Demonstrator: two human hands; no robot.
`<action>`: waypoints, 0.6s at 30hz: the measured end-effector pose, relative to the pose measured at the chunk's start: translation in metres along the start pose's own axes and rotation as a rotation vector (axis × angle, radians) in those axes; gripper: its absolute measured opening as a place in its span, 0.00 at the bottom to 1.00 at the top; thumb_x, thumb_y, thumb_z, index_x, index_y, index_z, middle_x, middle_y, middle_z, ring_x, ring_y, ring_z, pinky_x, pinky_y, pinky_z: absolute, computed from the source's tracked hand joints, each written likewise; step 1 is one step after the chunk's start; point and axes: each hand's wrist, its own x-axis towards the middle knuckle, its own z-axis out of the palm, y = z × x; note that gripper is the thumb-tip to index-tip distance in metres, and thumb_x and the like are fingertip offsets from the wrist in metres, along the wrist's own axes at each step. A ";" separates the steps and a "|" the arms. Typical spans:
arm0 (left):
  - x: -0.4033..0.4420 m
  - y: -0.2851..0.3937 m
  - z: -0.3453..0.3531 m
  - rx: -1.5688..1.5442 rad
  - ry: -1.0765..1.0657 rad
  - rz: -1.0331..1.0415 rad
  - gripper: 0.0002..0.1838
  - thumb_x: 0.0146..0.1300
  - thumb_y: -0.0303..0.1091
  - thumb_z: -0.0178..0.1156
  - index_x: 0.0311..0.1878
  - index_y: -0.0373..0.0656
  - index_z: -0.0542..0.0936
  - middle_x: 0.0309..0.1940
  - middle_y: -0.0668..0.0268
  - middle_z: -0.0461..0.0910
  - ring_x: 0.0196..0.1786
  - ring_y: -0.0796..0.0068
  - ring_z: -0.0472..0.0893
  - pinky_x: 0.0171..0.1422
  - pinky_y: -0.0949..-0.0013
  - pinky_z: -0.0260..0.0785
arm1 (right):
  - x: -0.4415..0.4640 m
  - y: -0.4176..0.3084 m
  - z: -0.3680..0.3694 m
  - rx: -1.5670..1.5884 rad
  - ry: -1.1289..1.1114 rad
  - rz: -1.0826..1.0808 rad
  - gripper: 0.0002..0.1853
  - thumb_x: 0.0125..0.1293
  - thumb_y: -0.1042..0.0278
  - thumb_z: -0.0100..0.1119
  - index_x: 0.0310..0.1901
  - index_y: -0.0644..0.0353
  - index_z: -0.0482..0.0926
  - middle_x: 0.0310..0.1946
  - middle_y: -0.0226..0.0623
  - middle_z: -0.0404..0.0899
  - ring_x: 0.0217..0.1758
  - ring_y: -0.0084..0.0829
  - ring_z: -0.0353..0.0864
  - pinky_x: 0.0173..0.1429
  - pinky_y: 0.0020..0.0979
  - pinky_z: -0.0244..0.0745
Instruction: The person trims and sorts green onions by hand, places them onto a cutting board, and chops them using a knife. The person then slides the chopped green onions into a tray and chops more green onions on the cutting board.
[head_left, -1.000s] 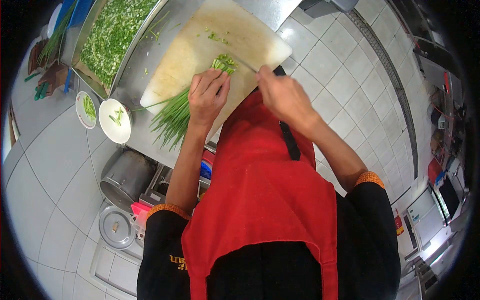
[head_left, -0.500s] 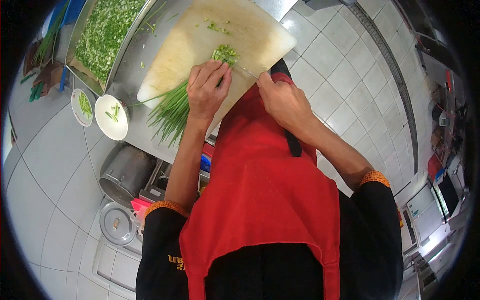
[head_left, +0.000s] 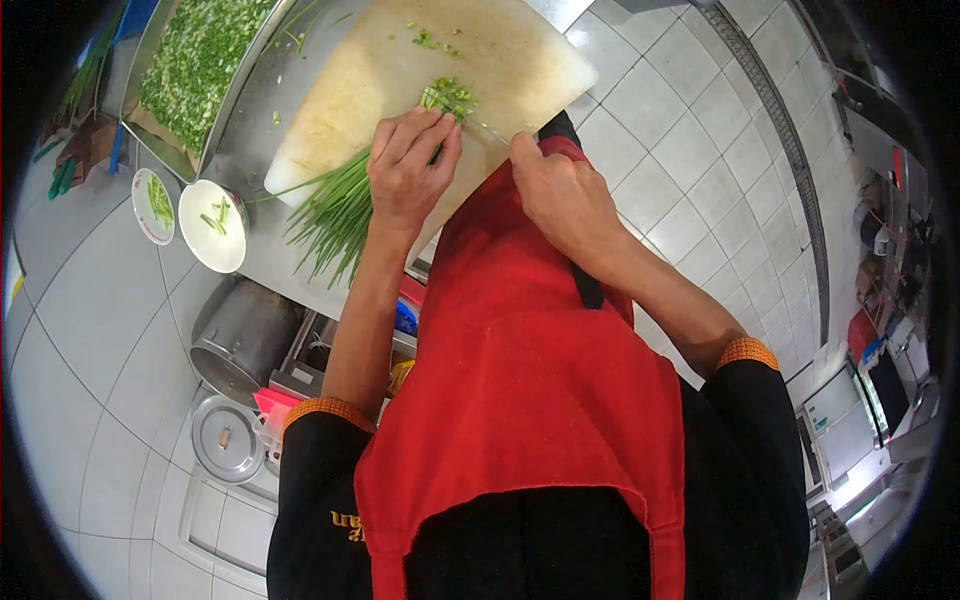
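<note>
A bundle of long green onions (head_left: 335, 212) lies across the near left part of a worn white cutting board (head_left: 350, 75). My left hand (head_left: 410, 170) is closed over the bundle, its fingertips near the cut end. My right hand (head_left: 562, 195) grips a knife (head_left: 487, 130); the handle is hidden in the fist and only a thin stretch of blade shows, pointing at the bundle's cut end. Just past my left fingertips sits a small heap of chopped green onion (head_left: 450, 95). More cut bits (head_left: 430, 40) are scattered farther up the board.
A metal tray (head_left: 205, 150) full of chopped green onion stands at upper left. Beside it are a white bowl (head_left: 213, 250) and a smaller bowl (head_left: 153, 205), both with green pieces. A large metal pot (head_left: 240, 340) and a round lid (head_left: 228, 440) are below the counter.
Both hands stay in nearly the same places on the onions and knife. The tray, bowls and pot appear slightly farther left, as the view has shifted a little.
</note>
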 end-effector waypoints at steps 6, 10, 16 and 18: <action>0.000 0.004 -0.007 -0.002 -0.020 -0.014 0.12 0.47 0.22 0.74 0.36 0.44 0.86 0.39 0.67 0.83 0.41 0.64 0.82 0.45 0.66 0.78 | 0.020 -0.012 0.009 0.013 0.054 -0.028 0.04 0.66 0.72 0.49 0.39 0.61 0.67 0.22 0.52 0.81 0.27 0.53 0.85 0.29 0.49 0.81; 0.001 0.006 -0.007 0.009 -0.013 0.005 0.12 0.47 0.21 0.74 0.35 0.44 0.86 0.38 0.66 0.83 0.40 0.65 0.82 0.44 0.66 0.78 | -0.003 -0.001 0.013 0.067 0.017 0.031 0.04 0.67 0.71 0.47 0.38 0.61 0.66 0.23 0.53 0.81 0.28 0.54 0.85 0.29 0.50 0.80; 0.004 0.001 -0.004 -0.055 0.002 -0.018 0.11 0.47 0.20 0.74 0.34 0.42 0.86 0.37 0.65 0.82 0.41 0.65 0.82 0.45 0.67 0.77 | -0.038 0.029 0.016 0.093 -0.059 0.098 0.05 0.69 0.70 0.46 0.37 0.60 0.65 0.18 0.54 0.78 0.24 0.58 0.82 0.26 0.55 0.75; 0.005 0.002 -0.006 -0.056 0.005 -0.016 0.11 0.47 0.20 0.74 0.34 0.42 0.86 0.37 0.64 0.82 0.42 0.65 0.82 0.45 0.67 0.77 | -0.037 0.026 0.011 0.103 -0.025 0.069 0.05 0.69 0.70 0.46 0.37 0.60 0.65 0.18 0.54 0.77 0.23 0.57 0.81 0.25 0.55 0.75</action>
